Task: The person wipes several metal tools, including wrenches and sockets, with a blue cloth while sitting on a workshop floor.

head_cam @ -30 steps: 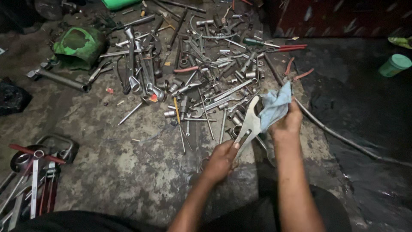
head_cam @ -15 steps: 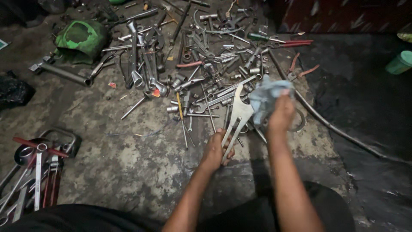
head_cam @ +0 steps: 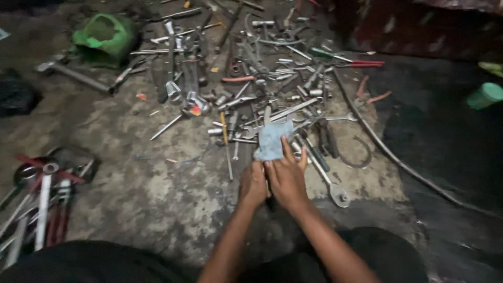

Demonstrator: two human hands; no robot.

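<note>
My left hand (head_cam: 254, 184) is closed low on the handle of a metal wrench. Only the wrench's tip (head_cam: 267, 113) shows, past a light blue cloth (head_cam: 272, 140). My right hand (head_cam: 287, 177) presses that cloth around the wrench shaft, fingers stretched over its lower edge. Both hands touch side by side above the stained concrete floor (head_cam: 157, 188). Most of the wrench is hidden under the cloth and hands.
A wide scatter of spanners, sockets and rods (head_cam: 262, 68) lies just beyond the hands. A green container (head_cam: 105, 36) sits far left, red-handled pliers (head_cam: 361, 64) and a green cup (head_cam: 484, 95) to the right. More tools (head_cam: 42, 194) lie at the left edge. A long bent rod (head_cam: 398, 160) runs right.
The hands have come together at the middle. The cloth, earlier bunched at the wrench's upper end, now covers the shaft, and the wrench points away from me instead of slanting.
</note>
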